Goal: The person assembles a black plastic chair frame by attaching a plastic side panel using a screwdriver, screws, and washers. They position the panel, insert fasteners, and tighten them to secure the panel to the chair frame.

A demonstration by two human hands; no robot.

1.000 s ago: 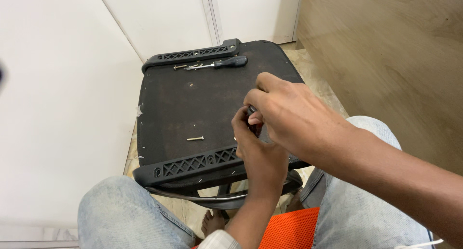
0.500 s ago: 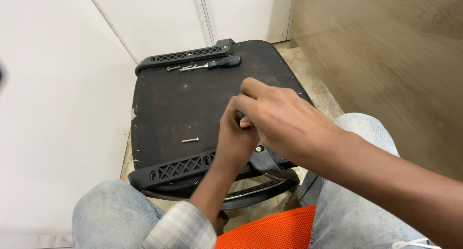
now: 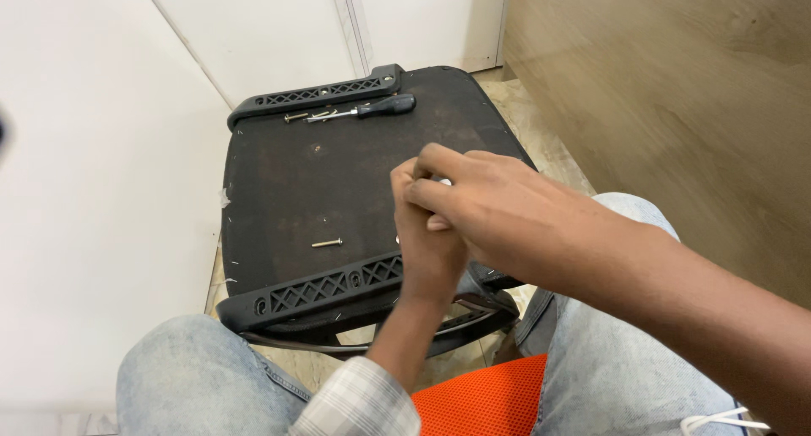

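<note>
both hands [image 3: 439, 208] clasped over black panel [image 3: 296, 191] | grasp hidden, cannot tell | loose screw [image 3: 327, 243] just left

A single head-worn camera looks steeply down and forward from above the seated person's lap, close to the work. The upturned black chair seat [image 3: 338, 191] fills the middle of the view, with the person's jeans-clad knees [image 3: 194, 377] at the bottom edge, a white wall [image 3: 93, 191] on the left and a wooden panel [image 3: 676, 89] on the right.
</note>
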